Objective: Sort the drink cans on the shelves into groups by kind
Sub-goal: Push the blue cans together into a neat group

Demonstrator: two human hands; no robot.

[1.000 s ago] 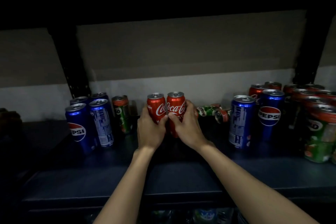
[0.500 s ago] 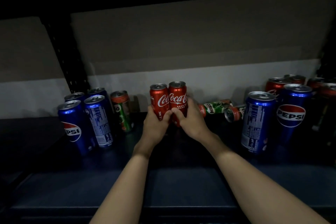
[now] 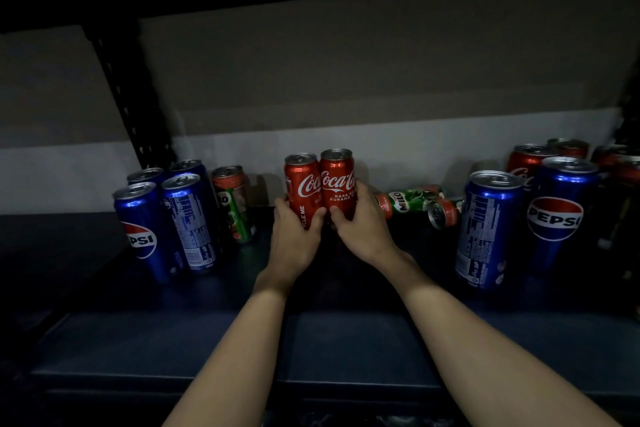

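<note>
head view, dim light. left hand [image 3: 296,239] is wrapped round the lower half of the left coke can [image 3: 300,185], thumb across the front. right hand [image 3: 360,225] grips the right coke can [image 3: 337,180] the same way, fingers curled round its far side. both cans upright, touching side by side, mid-shelf near the back wall. can't tell if their bases are on the shelf [image 3: 311,340] or just off it, hands hide that.

progress, my read:
- left: 4 pepsi cans [image 3: 166,218] in a tight cluster, looks done as a group.
- just beside them 1 upright milo can [image 3: 233,204], odd one out there.
- centre: the 2 cokes in hand look like the start of a coke group.
- right of the hands: 2 milo cans lying down [image 3: 419,201], tipped on their sides, need standing up and joining the other milo.
- right: 2 more pepsi cans [image 3: 523,222] upright at the front, well apart from the left cluster, so pepsi is split.
- behind those, more red cans [image 3: 528,159]; 1 reads as coke, the rest too dark to tell.

so roughly early-to-mid: 1 kind partly grouped, the right side mixed. left to do: merge pepsi, gather milo, pull the back-right reds to the coke pair. far right edge too dark to count.
</note>
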